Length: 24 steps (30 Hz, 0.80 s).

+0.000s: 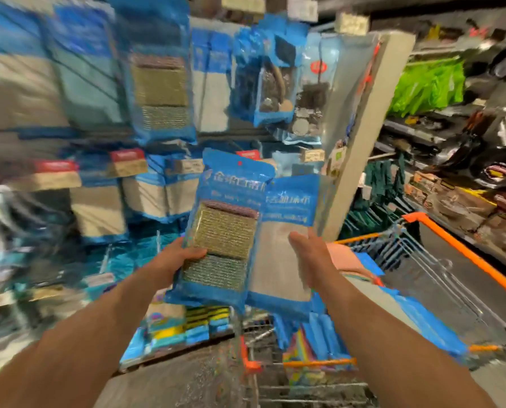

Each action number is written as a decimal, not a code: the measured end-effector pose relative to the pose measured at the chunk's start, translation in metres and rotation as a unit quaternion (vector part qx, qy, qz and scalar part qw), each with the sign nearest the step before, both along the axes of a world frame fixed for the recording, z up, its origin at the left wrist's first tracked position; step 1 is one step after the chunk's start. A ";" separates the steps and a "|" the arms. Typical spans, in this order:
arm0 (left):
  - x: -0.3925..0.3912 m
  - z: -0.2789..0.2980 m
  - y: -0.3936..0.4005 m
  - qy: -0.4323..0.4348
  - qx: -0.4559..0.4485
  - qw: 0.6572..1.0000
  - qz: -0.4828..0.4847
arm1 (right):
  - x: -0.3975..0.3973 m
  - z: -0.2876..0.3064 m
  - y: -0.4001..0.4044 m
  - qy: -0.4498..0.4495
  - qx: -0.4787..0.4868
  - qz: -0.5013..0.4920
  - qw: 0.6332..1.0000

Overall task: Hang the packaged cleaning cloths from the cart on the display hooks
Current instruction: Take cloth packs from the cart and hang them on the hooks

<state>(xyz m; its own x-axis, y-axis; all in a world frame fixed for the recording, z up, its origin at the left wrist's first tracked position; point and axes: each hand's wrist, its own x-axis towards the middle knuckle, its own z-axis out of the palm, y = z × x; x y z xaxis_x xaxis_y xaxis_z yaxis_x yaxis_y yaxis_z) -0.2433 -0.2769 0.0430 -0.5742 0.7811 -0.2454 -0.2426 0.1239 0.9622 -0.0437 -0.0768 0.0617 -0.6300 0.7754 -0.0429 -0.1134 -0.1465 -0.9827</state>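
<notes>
Scourer pack (pixel 220 231) gripped by left hand (pixel 184 256), grey cloth pack (pixel 287 240) at its 3 o'clock, held by right hand (pixel 310 254), cart (pixel 440 260) at 4 o'clock.

The hanging packs on the left of the display (pixel 40 83) are smeared by motion blur, and their print cannot be read. The hooks carrying them cannot be made out. The fingers of the left hand (pixel 184 254) are hidden behind the scouring-pad pack (pixel 219 231), only the thumb being seen. Part of the grey cloth pack (pixel 284 240) is covered by that pack and by the right hand (pixel 313 254). The cart (pixel 422 260) is cut off at the right and bottom edges.
</notes>
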 end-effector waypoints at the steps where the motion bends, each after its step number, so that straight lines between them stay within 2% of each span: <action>1: -0.015 0.006 -0.023 0.008 0.009 1.000 0.009 | -0.016 0.009 -0.020 0.014 -0.002 0.020 1.000; 6: -0.065 0.044 -0.139 0.043 0.050 0.995 0.070 | -0.092 0.039 -0.112 0.044 0.006 0.078 0.996; 11: -0.084 0.067 -0.230 0.076 0.070 0.982 0.158 | -0.156 0.060 -0.192 0.052 0.004 0.104 0.993; 14: -0.100 0.069 -0.274 0.046 0.086 0.978 0.183 | -0.174 0.076 -0.227 0.051 0.014 0.148 0.988; 20: -0.122 0.076 -0.317 0.035 0.082 0.980 0.177 | -0.199 0.093 -0.243 0.032 0.009 0.192 0.981; 24: -0.147 0.078 -0.327 0.023 0.094 0.969 0.227 | -0.229 0.115 -0.243 0.064 0.027 0.205 0.976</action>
